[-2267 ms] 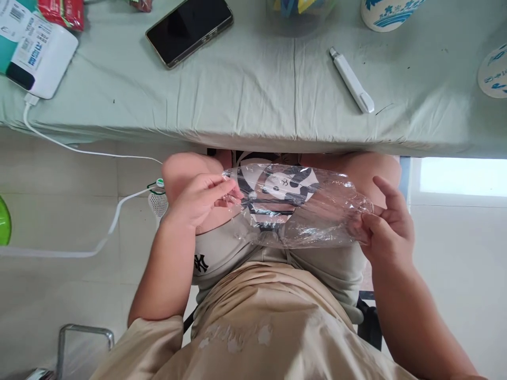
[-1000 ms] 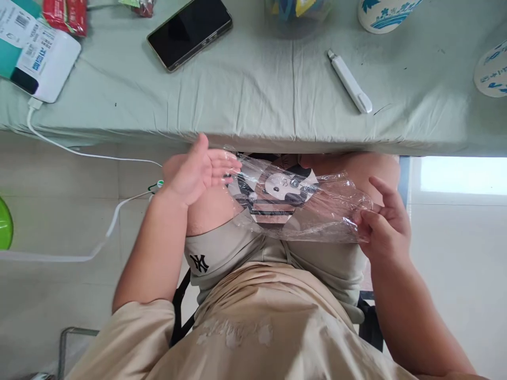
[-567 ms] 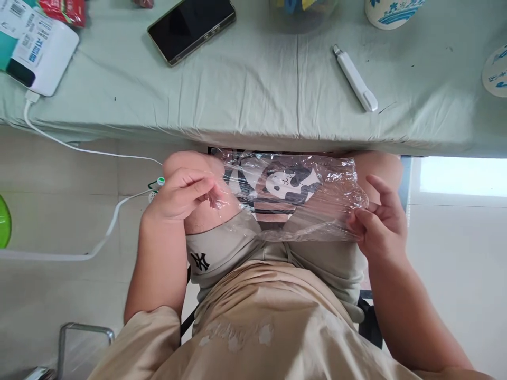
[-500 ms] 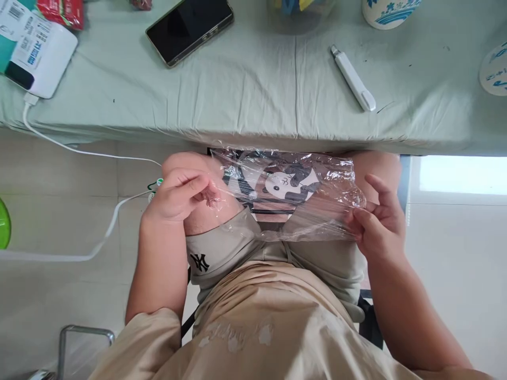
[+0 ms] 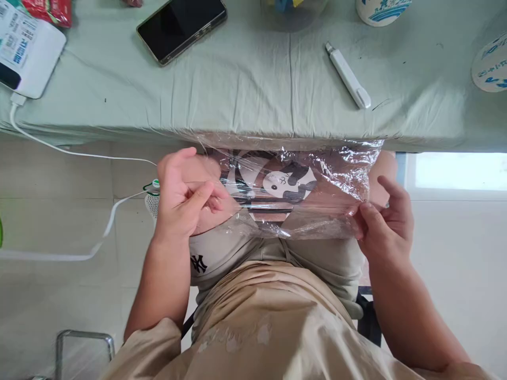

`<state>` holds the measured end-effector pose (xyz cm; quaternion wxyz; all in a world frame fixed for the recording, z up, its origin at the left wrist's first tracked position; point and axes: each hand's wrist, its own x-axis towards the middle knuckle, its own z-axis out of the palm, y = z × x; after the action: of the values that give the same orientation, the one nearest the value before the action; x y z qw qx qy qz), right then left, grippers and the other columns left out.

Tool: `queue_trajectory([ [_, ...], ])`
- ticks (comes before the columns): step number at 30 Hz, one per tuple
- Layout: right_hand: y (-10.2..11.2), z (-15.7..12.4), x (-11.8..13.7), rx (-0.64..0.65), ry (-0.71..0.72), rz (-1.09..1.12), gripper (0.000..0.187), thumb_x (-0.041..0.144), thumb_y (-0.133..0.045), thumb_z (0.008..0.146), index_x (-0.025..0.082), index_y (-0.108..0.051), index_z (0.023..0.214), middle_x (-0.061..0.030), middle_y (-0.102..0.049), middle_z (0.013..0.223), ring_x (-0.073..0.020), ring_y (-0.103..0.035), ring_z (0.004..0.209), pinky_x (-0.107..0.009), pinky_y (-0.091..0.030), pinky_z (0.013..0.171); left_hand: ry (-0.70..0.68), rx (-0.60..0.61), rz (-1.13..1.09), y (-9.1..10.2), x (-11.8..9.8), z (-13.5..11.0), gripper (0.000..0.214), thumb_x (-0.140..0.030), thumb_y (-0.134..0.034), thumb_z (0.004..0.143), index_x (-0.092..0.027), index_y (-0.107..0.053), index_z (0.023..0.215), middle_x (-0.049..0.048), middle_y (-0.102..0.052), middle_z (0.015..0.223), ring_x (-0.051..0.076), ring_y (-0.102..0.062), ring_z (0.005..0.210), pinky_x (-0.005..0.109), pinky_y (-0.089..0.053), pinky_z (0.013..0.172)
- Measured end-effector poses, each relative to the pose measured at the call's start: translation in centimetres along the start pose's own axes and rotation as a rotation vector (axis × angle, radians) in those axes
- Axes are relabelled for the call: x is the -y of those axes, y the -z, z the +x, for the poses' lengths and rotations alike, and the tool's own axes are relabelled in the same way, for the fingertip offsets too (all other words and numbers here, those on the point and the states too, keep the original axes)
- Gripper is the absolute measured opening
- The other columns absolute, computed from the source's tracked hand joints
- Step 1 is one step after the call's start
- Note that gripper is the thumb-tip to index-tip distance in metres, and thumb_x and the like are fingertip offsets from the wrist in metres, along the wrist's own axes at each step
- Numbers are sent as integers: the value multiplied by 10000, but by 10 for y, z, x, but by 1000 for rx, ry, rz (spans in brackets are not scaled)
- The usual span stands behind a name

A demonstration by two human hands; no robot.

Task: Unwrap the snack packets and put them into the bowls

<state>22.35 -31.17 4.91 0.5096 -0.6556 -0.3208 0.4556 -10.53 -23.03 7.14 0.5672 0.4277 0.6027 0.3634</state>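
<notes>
A clear plastic bag (image 5: pixel 332 211) is stretched taut between my two hands, above my lap. At its left end my left hand (image 5: pixel 180 198) pinches the plastic between thumb and fingers. The lower right edge is gripped by my right hand (image 5: pixel 384 227), thumb pressed on the film and index finger raised. A black-and-white panda picture (image 5: pixel 289 182) shows in the middle of the film; whether it is printed on the bag or lies beneath it, I cannot tell. The bag's upper edge reaches close to the table's front edge.
On the table with a pale green cloth (image 5: pixel 245 89) lie a black phone (image 5: pixel 182 26), a white penlike cutter (image 5: pixel 348 76), paper cups (image 5: pixel 383 10), a clear tub (image 5: pixel 293 18) and a white power bank (image 5: pixel 35 63). Its white cable (image 5: pixel 79 153) hangs at the left.
The bag is spread wider and higher, its upper right corner lifted toward the table. My left hand has turned with its fingers raised; my right hand has shifted slightly right.
</notes>
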Motion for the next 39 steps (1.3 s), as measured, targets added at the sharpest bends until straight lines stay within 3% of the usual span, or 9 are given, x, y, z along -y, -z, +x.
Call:
queue_trajectory([
  [5,8,-10,13,78,134,28,57,335,-765,920,322,-819,934,8,-715,659,-82,-461,349,-235,-340,330,-182,-22,81,7,-18,-9,225,-413,-721,974,-319,-530,1048,-109,-755,729,80,-623,475,235,-444,486],
  [9,15,-15,34,184,185,-12,204,275,-778,902,339,-859,1079,-33,-736,704,-135,-625,507,-269,-515,443,-317,55,49,14,-29,-8,126,-405,-830,863,-296,-771,890,-30,-775,838,95,-657,599,255,-518,560],
  [12,15,-12,47,234,251,-125,536,128,-830,789,406,-802,1245,-4,-733,763,-142,-695,671,-260,-603,582,-262,237,85,19,-35,-3,495,-336,-982,628,-353,-816,1094,11,-788,966,160,-722,753,266,-595,639],
  [14,13,-9,52,197,286,-180,617,44,-816,752,430,-800,1232,14,-729,774,-125,-706,712,-227,-608,614,-121,368,209,20,-35,-1,696,-305,-971,638,-384,-734,1287,21,-798,972,187,-751,769,281,-628,668],
  [20,5,-3,44,-21,246,-147,403,54,-817,780,335,-834,1069,18,-709,788,-97,-674,628,-227,-582,573,28,537,164,23,-24,-2,724,-325,-839,824,-406,-536,1477,32,-822,901,231,-818,850,307,-668,754],
  [24,5,-1,37,-42,216,-93,319,131,-837,769,322,-833,1025,31,-677,725,-110,-636,574,-264,-559,541,-131,536,83,18,-20,0,578,-172,-873,756,-378,-681,1260,-29,-755,788,164,-752,721,247,-613,645],
  [29,10,0,37,-41,208,-146,307,189,-809,810,357,-854,1063,21,-684,723,-106,-657,618,-240,-549,575,-339,246,275,14,-15,3,207,-167,-834,793,-246,-797,981,-19,-694,737,105,-630,644,225,-526,586],
  [34,15,3,40,114,289,-287,576,129,-824,755,478,-800,1211,31,-646,793,-107,-641,694,-248,-530,600,-724,78,412,20,-10,20,221,-161,-830,809,-313,-851,968,-21,-715,758,121,-641,679,253,-491,557],
  [39,19,10,32,59,498,-622,281,161,-813,819,383,-852,986,19,-571,746,-109,-543,667,-274,-411,566,-1043,133,344,25,-9,40,362,-115,-856,788,-325,-862,1083,5,-693,754,125,-569,630,284,-433,485],
])
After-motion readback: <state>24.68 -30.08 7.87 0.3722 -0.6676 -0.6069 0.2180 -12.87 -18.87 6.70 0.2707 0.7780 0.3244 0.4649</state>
